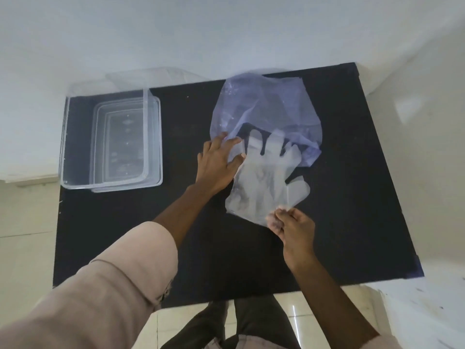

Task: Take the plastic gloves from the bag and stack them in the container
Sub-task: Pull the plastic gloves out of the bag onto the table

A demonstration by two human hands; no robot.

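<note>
A bluish see-through plastic bag (264, 107) lies on the black table (352, 197), its mouth facing me. A clear plastic glove (261, 182) sticks halfway out of that mouth, its fingers still inside. My left hand (219, 165) presses flat on the bag's left edge, fingers spread. My right hand (294, 230) pinches the glove's cuff between thumb and fingers. The clear rectangular container (75, 137) stands at the table's left end, with nothing in it that I can make out.
A clear lid (153, 137) lies under or beside the container's right part. White walls border the table's far and right sides. Pale floor tiles and my legs show below the table's near edge.
</note>
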